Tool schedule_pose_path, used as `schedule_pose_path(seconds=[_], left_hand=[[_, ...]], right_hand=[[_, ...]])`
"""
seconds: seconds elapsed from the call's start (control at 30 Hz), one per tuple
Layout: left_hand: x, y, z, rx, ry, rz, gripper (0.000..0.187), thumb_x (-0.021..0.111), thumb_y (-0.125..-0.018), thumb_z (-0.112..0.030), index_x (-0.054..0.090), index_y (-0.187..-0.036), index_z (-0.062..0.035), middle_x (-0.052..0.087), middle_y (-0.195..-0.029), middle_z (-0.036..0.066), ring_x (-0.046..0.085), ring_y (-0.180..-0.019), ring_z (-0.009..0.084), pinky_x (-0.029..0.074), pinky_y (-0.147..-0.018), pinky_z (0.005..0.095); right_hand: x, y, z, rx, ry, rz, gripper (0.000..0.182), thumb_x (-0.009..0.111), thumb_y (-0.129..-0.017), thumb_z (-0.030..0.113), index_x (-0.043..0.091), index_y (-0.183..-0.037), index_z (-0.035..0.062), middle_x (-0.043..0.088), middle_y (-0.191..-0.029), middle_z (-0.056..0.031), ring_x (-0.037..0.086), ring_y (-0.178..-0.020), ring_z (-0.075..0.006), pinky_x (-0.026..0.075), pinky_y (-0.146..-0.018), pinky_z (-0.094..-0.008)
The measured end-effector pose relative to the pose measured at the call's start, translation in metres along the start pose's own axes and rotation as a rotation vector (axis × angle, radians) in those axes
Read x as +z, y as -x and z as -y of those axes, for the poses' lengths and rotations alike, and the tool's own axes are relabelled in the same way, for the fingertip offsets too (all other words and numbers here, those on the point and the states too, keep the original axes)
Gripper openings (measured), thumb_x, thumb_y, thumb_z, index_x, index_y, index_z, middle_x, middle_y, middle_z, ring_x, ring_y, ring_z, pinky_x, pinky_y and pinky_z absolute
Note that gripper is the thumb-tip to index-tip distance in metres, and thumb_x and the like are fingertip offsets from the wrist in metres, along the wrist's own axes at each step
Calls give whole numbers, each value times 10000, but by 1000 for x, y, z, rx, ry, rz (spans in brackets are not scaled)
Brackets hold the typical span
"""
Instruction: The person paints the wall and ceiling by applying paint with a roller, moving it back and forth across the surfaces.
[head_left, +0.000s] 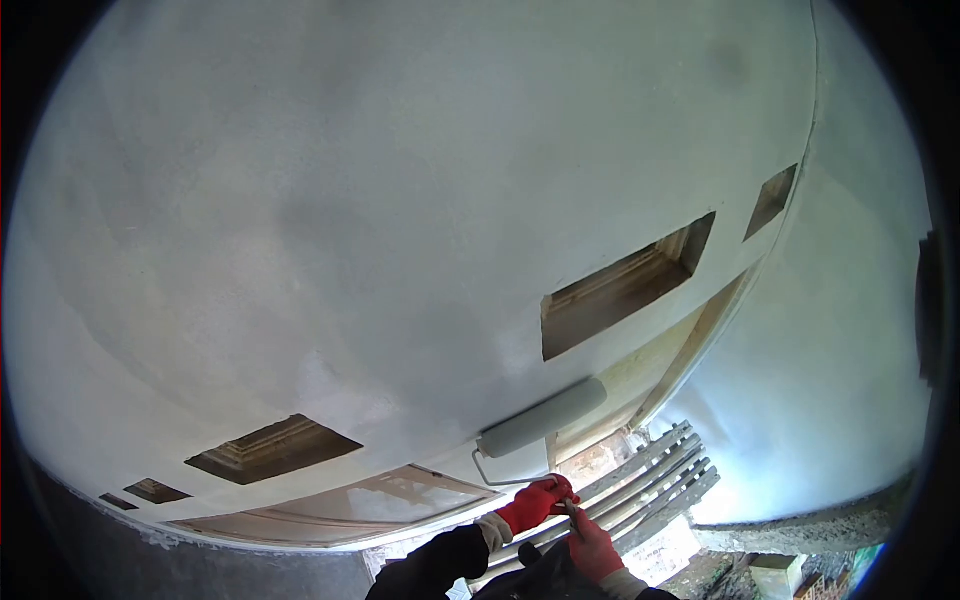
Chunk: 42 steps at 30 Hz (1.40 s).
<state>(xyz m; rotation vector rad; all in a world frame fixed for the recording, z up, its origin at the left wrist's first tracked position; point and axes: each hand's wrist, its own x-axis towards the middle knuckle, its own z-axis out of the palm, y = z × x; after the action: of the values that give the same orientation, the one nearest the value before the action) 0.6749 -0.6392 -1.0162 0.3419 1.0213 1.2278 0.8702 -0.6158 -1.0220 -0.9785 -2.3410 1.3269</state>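
Note:
A paint roller [545, 417] with a long grey sleeve and a bent wire frame lies against or just in front of the pale wall surface at the lower middle. My left hand [537, 503], in a red glove, is closed round the roller's handle close to the wire frame. Just right of it and lower, my right hand [593, 550], also in a red glove, is closed on the handle's lower part. The handle is mostly hidden by both gloves.
The pale wall [400, 200] has several rectangular openings, one of them a recess [630, 295] right of centre. A slatted wooden platform [650, 490] stands beyond my hands. A wooden box [777, 577] and rubble lie at the lower right.

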Motion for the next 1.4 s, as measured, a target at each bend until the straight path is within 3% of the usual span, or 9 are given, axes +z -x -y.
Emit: schedule_pose_path(seconds=[0.03, 0.27, 0.3, 0.53, 0.83, 1.07, 1.23, 1.3, 1.4], left_hand=[[2, 2, -3, 8, -15, -5, 113, 430, -959, -119, 488, -1004, -34, 572, -990, 120, 584, -1016, 255, 515, -872, 418], [28, 26, -56, 84, 9, 42, 120, 425, -957, -103, 510, -1015, -42, 600, -977, 106, 590, -988, 220, 505, -883, 374], [34, 32, -68, 118, -17, 58, 120, 426, -955, -99, 511, -1016, -41, 603, -978, 106, 589, -987, 217, 502, -885, 367], [88, 96, -172, 353, -158, 82, 125, 416, -958, -93, 508, -1011, -26, 598, -947, 107, 590, -964, 221, 480, -904, 359], [170, 129, -259, 725, 151, 192, 142, 398, -968, -102, 483, -888, -21, 509, -809, 69, 550, -824, 183, 490, -909, 421], [207, 162, -327, 812, 71, 171, 165, 412, -972, -159, 497, -948, -20, 541, -850, 66, 592, -885, 244, 475, -911, 430], [227, 196, -364, 1120, -49, 94, 235, 454, -960, -152, 462, -1166, -39, 547, -1090, 82, 549, -1031, 228, 439, -942, 378], [227, 213, -364, 1247, -139, 42, 290, 440, -960, -120, 434, -1243, -59, 490, -1213, 67, 463, -1153, 188, 380, -1005, 362], [222, 235, -357, 1250, -167, 44, 290, 468, -939, -68, 453, -1228, -50, 501, -1213, 88, 481, -1140, 205, 389, -989, 346]], right_hand=[[5, -4, -11, -173, 23, -100, 601, 624, -754, 83, 409, -1315, 106, 574, -775, -161, 593, -696, -354, 470, -586, -443], [-30, -18, 55, -241, 69, -119, 623, 615, -736, 33, 412, -1321, 100, 560, -687, -160, 575, -615, -340, 462, -533, -427], [-37, -6, 67, -278, -79, -105, 509, 427, -852, -55, 396, -1352, 38, 599, -992, -183, 578, -814, -288, 474, -739, -368], [-57, -33, 148, -397, -92, -147, 628, 419, -828, -91, 304, -1414, 104, 528, -1264, -161, 593, -782, -244, 496, -662, -318], [-124, -40, 256, -606, -94, -290, 738, 384, -806, -138, 132, -1457, 102, 372, -1422, -132, 571, -923, -241, 482, -668, -279], [-148, -74, 304, -807, 187, -502, 812, 435, -704, -168, 197, -1439, 81, 367, -1423, -129, 580, -916, -296, 498, -646, -307], [-196, -86, 374, -838, 310, -539, 669, 457, -802, -115, 253, -1419, 45, 495, -1316, -137, 590, -831, -253, 492, -597, -291], [-213, -80, 435, -721, 216, -715, 533, 534, -774, -38, 427, -1293, 19, 609, -858, -224, 627, -784, -346, 496, -682, -375], [-250, -105, 498, -1125, 204, -921, 602, 574, -737, -5, 411, -1314, 54, 537, -653, -163, 543, -580, -338, 441, -525, -428]])
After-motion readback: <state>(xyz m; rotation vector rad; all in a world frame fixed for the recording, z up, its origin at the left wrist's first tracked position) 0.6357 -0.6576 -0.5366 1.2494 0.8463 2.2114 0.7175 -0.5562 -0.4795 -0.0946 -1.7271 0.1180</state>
